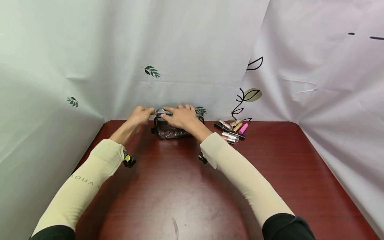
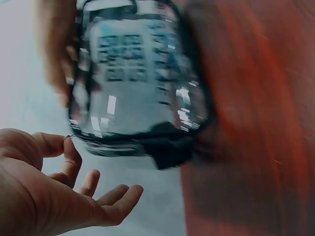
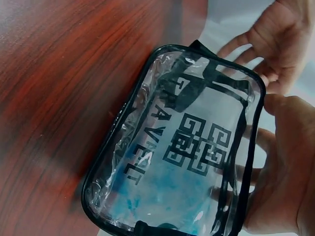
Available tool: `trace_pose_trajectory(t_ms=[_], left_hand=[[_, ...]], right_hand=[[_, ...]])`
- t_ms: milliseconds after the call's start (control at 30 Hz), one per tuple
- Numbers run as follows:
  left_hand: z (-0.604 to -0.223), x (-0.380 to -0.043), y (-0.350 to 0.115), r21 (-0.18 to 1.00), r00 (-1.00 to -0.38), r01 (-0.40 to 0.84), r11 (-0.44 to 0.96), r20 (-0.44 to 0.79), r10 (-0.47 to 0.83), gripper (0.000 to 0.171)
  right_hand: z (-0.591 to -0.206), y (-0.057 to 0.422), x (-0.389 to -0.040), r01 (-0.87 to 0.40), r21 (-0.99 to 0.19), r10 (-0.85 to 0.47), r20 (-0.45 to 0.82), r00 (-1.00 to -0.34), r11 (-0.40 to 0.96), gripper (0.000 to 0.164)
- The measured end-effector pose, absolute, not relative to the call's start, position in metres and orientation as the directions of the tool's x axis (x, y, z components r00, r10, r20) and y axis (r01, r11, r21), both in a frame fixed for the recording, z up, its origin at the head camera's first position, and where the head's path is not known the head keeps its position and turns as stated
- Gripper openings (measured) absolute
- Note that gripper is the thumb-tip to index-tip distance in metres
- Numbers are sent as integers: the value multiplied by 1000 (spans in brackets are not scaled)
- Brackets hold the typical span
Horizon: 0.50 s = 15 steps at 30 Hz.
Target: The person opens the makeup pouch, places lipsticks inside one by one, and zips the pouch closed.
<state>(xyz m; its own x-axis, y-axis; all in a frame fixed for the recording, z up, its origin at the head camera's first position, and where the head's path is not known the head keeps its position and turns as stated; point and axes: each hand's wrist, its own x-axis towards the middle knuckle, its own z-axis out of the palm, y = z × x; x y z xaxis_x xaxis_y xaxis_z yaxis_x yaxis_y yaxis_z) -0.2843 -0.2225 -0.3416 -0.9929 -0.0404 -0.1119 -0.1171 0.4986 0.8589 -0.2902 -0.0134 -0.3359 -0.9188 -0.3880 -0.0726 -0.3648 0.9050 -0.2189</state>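
A clear toiletry pouch (image 1: 177, 133) with black piping and dark "TRAVEL" lettering stands at the table's back edge. My right hand (image 1: 183, 116) grips its top from above, thumb towards the front and fingers reaching over to the back; some fingers show through the clear plastic in the right wrist view. At the pouch's upper left corner my left hand (image 2: 64, 182) pinches the zipper pull between thumb and forefinger, its other fingers loosely bent. The pull itself is mostly hidden by the fingertips. A black side tab (image 2: 170, 155) sticks out from the pouch's left end.
Right of the pouch lies a loose pile of lipsticks and similar tubes (image 1: 232, 131), including a pink tube (image 1: 243, 128) and a gold one (image 1: 238, 127). The dark red table (image 1: 180, 186) meets a white curtain (image 1: 192, 50) at the back.
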Motion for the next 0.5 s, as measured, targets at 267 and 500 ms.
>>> trace_pose_trajectory(t_ms=[267, 500], left_hand=[[-325, -287, -207, 791, -995, -98, 603, -92, -41, 45], [-323, -289, -197, 778, -997, -69, 624, -65, -28, 44]], right_hand=[[-333, -10, -289, -363, -218, -386, -73, -919, 906, 67], [-333, -12, -290, -364, -227, -391, -87, -916, 903, 68]])
